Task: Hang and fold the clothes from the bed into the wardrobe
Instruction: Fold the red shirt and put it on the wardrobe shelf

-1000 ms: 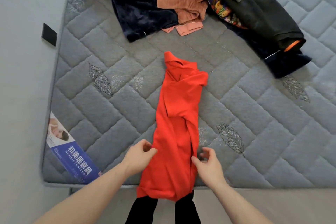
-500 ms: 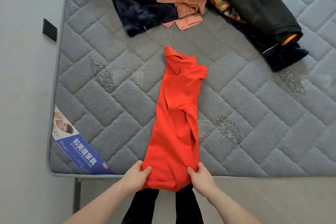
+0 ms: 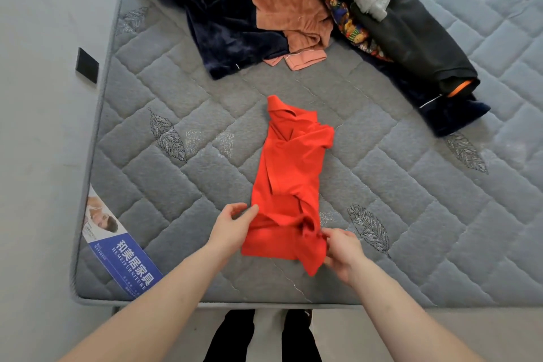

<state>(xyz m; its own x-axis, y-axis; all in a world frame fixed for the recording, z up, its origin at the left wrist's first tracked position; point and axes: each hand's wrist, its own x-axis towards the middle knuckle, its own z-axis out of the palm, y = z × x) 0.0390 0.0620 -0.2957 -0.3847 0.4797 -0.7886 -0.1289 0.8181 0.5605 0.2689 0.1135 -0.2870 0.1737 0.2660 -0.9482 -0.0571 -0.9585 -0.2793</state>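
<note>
Bed (image 3: 367,209): grey quilted mattress, blue label at the near left corner. Wardrobe not in view.

Heap of unfolded clothes (image 3: 293,9) at the far end of the bed: navy, brown, patterned, grey and black pieces overlapping. None of these look sorted. Judgement: most of the task remains.

Red shirt (image 3: 289,182) lies mid-bed, apart from the heap, collar end pointing away, sides already turned in to a narrow strip. Near end is doubled up over itself, so the lengthwise fold appears under way, not finished. It has yet to go to the wardrobe.

Left hand (image 3: 232,228): at the shirt's near left edge, fingers fairly straight, thumb spread, fingertips touching the cloth at the fold. Whether the fingers pinch the edge I cannot tell; it reads as a loose guiding touch.

Right hand (image 3: 342,248): at the near right corner, fingers curled, pinching the raised hem.
</note>
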